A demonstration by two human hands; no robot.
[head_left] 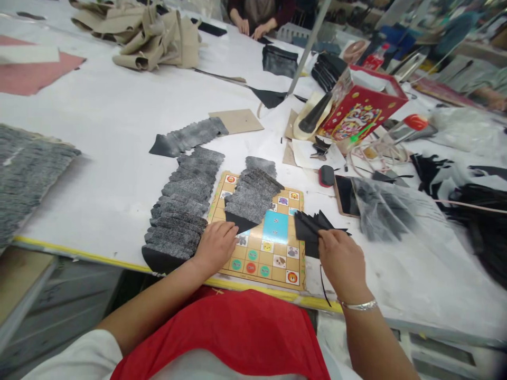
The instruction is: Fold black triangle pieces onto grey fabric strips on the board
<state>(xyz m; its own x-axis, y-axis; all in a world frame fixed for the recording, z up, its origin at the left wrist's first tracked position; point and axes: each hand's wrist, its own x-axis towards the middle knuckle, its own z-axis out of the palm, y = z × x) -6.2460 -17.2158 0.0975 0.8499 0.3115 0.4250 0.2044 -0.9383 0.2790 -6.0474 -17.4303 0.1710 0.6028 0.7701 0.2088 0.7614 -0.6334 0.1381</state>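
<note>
My left hand (216,245) rests with curled fingers on the near end of a fanned row of grey speckled pieces (251,198) lying on a yellow picture board (273,253). Its fingertips press the black tip of the nearest piece. My right hand (340,261) is closed on a stack of black pointed pieces (311,227) at the board's right edge. A silver bracelet circles that wrist. A longer fanned row of the same grey pieces (182,211) lies just left of the board.
A third short row of grey pieces (190,136) and a cardboard sheet (236,120) lie farther back. A red printed box (358,103), a phone (347,195), clear plastic bags and black scraps crowd the right. Another person's hands (253,26) work across the table. Beige fabric (146,34) is heaped far left.
</note>
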